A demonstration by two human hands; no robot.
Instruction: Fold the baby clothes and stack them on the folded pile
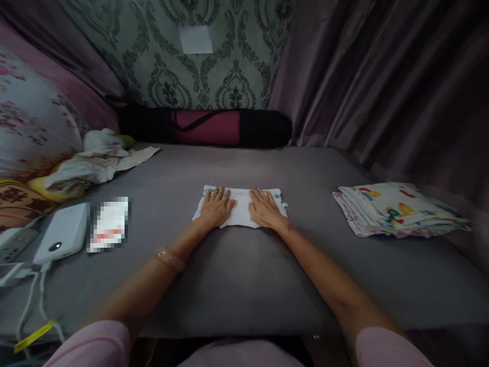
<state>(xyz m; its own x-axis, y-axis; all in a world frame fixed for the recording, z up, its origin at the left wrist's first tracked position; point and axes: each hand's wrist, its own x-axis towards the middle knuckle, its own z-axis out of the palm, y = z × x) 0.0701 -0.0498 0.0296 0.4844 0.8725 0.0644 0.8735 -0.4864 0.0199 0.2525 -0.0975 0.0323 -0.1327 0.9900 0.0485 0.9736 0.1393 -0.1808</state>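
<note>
A small white folded cloth (241, 213) with coloured prints lies flat on the grey surface in front of me. My left hand (217, 208) rests palm down on its left part, fingers stretched forward. On its right part, my right hand (264, 208) lies just as flat, fingers extended. A strip of the white fabric shows between both hands. A little tag sticks out at the cloth's right edge. To the right sits a stack of folded printed cloths (401, 206), some with colourful shapes.
At the left are a white power bank (63, 232) with cables, a power strip (17, 242) and a blurred-out packet (109, 224). A crumpled cloth (95, 168) and a floral pillow (34, 112) lie behind them. A long black and maroon bag (206, 126) lies along the wall.
</note>
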